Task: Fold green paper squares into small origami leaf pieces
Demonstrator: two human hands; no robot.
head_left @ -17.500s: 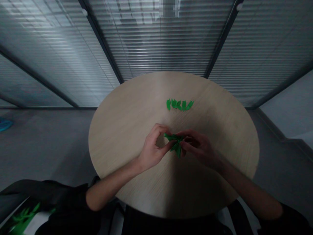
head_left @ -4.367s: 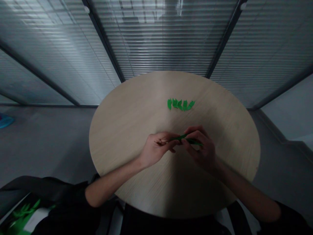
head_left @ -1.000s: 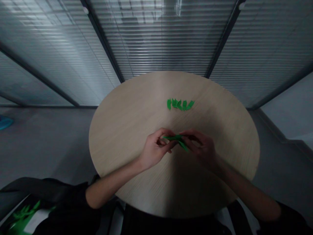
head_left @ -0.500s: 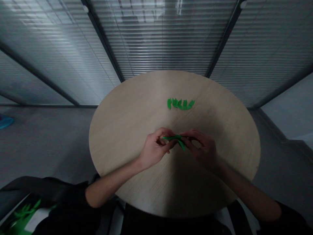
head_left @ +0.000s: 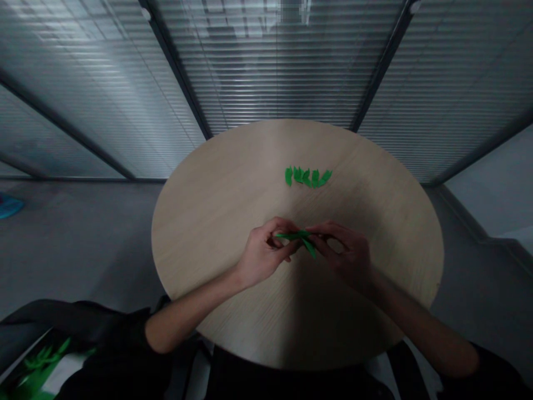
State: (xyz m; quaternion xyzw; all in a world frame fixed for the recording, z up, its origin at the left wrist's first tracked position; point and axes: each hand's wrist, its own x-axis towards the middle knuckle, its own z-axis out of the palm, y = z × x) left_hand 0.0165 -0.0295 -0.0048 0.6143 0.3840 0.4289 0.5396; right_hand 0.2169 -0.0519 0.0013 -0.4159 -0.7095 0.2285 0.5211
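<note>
Over the middle of the round table, a thin green strip-like piece (head_left: 308, 247) is pinched between my two hands. It looks bent or folded, with one end hanging down towards me; fingers hide its centre, and I cannot tell its material. My left hand (head_left: 264, 253) grips it from the left between thumb and fingers. From the other side, my right hand (head_left: 347, 255) holds it with the thumb and fingertips. Several small green curled pieces (head_left: 306, 176), leaf-like in shape, lie in a row on the wood beyond my hands.
The pale wooden table (head_left: 208, 222) has a rounded edge. Glass panels with blinds (head_left: 275, 83) rise behind it. At the lower left are bright green items (head_left: 41, 361) beside a white sheet (head_left: 62, 375). A blue object (head_left: 9, 205) rests on the grey floor at far left.
Both hands keep nearly the same place and the same pinch. The hanging end of the green piece has shifted very slightly; the row on the table is unchanged.
</note>
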